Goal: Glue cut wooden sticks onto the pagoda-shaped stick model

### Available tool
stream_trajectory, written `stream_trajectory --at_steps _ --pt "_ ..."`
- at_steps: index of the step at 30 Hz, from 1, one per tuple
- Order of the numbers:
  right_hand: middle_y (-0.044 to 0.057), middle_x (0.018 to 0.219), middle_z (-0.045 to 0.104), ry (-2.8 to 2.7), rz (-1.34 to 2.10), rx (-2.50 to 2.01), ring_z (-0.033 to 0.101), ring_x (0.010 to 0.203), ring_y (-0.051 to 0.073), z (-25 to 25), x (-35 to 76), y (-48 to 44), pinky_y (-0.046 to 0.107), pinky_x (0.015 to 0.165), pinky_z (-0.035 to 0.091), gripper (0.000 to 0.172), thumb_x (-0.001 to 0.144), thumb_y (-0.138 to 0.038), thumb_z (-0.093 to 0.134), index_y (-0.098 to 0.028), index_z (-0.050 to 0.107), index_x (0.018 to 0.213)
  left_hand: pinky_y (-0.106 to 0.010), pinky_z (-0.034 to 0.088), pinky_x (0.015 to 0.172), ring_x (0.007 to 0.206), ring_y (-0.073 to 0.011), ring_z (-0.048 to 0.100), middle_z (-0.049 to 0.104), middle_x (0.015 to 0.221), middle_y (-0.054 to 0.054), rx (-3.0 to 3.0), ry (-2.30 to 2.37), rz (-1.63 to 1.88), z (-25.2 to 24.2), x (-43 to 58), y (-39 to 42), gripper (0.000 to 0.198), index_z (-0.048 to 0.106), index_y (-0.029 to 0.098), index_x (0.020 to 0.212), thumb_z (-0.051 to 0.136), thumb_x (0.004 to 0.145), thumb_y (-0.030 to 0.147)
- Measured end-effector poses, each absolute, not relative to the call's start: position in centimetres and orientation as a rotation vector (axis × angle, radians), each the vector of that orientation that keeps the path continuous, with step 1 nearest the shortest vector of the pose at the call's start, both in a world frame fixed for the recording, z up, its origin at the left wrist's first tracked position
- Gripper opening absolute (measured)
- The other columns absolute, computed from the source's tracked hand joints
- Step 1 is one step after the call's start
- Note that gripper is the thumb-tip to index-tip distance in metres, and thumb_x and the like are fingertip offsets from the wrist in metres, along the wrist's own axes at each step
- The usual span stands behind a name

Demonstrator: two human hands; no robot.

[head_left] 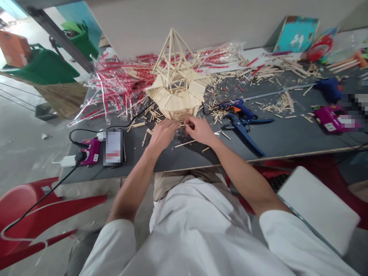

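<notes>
A model house of thin wooden sticks (184, 100) stands on the dark table, with a slatted lower roof and an open pointed frame on top. At its near base, my left hand (165, 133) has its fingers bent and pressed together; what they hold, if anything, is hidden. Close beside it, my right hand (200, 131) pinches a short wooden stick (184, 125), which shows between the two hands. A longer loose stick (184, 143) lies on the table just below them.
Blue cutters (244, 134) and a glue gun (243, 109) lie to the right. A phone (114, 147) and a purple power socket (91, 152) are at left. Red-and-clear plastic wrappers (115, 84) heap behind, stick offcuts (283, 103) scatter right. Red chairs (25, 211) stand below the table.
</notes>
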State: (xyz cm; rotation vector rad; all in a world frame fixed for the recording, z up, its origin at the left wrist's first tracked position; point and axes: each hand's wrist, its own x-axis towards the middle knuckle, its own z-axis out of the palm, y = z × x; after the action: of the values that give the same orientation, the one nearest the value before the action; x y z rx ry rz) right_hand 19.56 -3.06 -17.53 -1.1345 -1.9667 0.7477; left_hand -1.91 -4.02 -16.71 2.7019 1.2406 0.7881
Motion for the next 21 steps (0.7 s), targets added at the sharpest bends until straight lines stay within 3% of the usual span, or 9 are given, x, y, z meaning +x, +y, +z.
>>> stream_trajectory --at_steps 21 --pt "0.002 0.075 0.07 -1.928 0.772 -1.051 0.064 0.069 0.019 -17.33 19.27 -3.51 0.033 0.071 0.047 0.007 0.092 -0.028 0.056 -0.023 0.061 0.091 -0.04 0.048 0.087 0.095 -0.0267 0.069 0.076 0.097 -0.012 2.932 1.392 0.726 -17.24 -1.73 -4.56 0.028 0.072 0.018 0.115 0.046 0.105 0.018"
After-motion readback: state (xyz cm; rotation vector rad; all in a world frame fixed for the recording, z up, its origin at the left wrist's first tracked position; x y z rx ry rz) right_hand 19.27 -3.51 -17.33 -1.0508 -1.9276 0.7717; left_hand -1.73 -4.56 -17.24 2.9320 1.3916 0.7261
